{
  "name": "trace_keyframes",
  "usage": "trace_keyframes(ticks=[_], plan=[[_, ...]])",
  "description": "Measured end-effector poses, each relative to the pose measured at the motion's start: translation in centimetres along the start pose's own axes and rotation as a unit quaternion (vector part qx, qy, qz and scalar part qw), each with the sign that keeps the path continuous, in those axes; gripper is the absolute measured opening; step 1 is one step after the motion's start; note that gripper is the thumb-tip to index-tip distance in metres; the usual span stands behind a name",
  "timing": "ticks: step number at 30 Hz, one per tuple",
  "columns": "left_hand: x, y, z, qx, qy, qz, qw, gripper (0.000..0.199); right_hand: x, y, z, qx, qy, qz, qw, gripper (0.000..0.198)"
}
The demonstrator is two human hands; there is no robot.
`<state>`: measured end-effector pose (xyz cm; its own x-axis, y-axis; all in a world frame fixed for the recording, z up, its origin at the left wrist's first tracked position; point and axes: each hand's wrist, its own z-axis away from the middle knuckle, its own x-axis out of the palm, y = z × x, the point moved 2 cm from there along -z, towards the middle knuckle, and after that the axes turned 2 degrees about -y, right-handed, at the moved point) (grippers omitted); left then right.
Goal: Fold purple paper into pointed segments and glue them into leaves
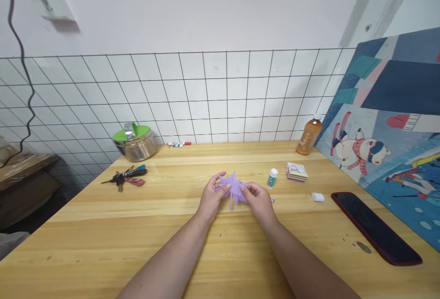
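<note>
Along the far edge of your wooden desk [85, 235] stands a white tiled wall [215, 90], and you hold one purple paper star [235, 189] between the left and right edges, with your left hand [209, 197] and your right hand [260, 201] both pinching it by thumb and fingers.

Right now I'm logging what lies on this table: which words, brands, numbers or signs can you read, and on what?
None can be read for certain.
Bottle: pale script, too blurred.
Marker: print too small.
Tube: green label, too small.
Stack: markings on top, too blurred.
Purple paper: no writing shows.
</note>
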<state>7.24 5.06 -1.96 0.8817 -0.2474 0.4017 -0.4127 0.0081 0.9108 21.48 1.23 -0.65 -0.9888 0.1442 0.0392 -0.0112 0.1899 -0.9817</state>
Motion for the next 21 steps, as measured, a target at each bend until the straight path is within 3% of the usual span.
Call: trace_keyframes(ticks=[4, 7, 10, 14, 21], plan=[[0.1, 0.1, 0.1, -0.002, -0.015, -0.008, 1.000, 0.065, -0.1, 0.0, 0.0, -0.001, -0.006, -0.025, 1.000, 0.031], [0.1, 0.2, 0.1, 0.013, -0.005, -0.021, 1.000, 0.063, -0.6, 0.0, -0.1, -0.009, 0.048, -0.033, 0.998, 0.027], [0.3, 0.3, 0.2, 0.029, 0.028, -0.099, 0.994, 0.050, -1.2, 0.0, -0.2, -0.024, 0.118, -0.028, 0.992, 0.028], [1.2, 0.3, 0.8, 0.064, 0.036, -0.254, 0.965, 0.027, -1.5, -0.4, -0.2, -0.042, 0.154, -0.042, 0.986, 0.027], [2.1, 0.0, 1.5, 0.068, 0.010, -0.285, 0.956, 0.017, -1.1, -1.0, 0.5, -0.051, 0.188, 0.042, 0.980, 0.029]])
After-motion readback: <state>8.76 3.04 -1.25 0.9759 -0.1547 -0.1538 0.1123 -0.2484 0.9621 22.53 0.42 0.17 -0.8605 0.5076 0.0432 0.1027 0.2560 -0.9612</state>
